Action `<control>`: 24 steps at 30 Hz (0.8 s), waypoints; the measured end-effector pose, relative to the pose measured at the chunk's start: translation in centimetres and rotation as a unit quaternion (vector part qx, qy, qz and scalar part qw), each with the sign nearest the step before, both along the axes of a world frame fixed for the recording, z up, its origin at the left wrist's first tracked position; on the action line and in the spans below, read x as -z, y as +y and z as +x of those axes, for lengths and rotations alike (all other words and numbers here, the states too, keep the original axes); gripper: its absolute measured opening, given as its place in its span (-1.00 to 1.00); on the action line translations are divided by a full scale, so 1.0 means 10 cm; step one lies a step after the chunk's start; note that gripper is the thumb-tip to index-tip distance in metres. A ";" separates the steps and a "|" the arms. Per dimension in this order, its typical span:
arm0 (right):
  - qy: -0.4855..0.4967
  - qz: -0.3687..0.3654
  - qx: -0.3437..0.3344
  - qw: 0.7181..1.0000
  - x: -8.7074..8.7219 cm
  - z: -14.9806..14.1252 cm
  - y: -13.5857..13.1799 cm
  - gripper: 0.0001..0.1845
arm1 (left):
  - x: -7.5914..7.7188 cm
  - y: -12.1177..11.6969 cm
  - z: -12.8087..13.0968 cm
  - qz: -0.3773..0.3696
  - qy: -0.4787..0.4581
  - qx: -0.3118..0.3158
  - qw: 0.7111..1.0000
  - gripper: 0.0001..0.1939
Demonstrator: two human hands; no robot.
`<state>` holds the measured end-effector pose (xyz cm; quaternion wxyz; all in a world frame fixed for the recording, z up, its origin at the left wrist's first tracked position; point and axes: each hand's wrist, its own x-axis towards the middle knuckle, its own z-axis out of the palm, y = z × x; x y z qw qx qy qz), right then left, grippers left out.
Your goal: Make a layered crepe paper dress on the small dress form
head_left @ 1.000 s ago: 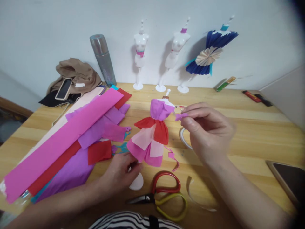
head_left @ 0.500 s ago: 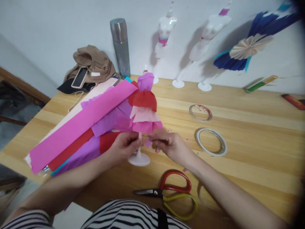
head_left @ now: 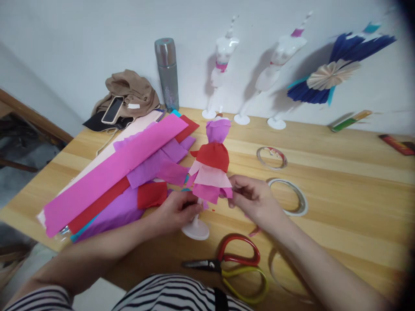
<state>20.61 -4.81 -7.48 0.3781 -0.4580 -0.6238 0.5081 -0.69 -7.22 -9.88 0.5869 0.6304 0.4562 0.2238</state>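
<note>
Hands [head_left: 220, 201] hold the dressed mannequin [head_left: 212, 164], open tabletop [head_left: 350, 185] to its right.

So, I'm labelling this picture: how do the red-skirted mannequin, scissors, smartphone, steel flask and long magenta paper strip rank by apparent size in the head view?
1. Magenta paper strip
2. Red-skirted mannequin and scissors: too alike to rank
3. Steel flask
4. Smartphone
</note>
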 end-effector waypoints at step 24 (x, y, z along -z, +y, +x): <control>-0.231 0.563 0.056 0.792 0.02 -0.05 -0.23 -0.80 | 0.09 -0.13 0.09 -0.200 -0.192 0.094 0.956 -0.44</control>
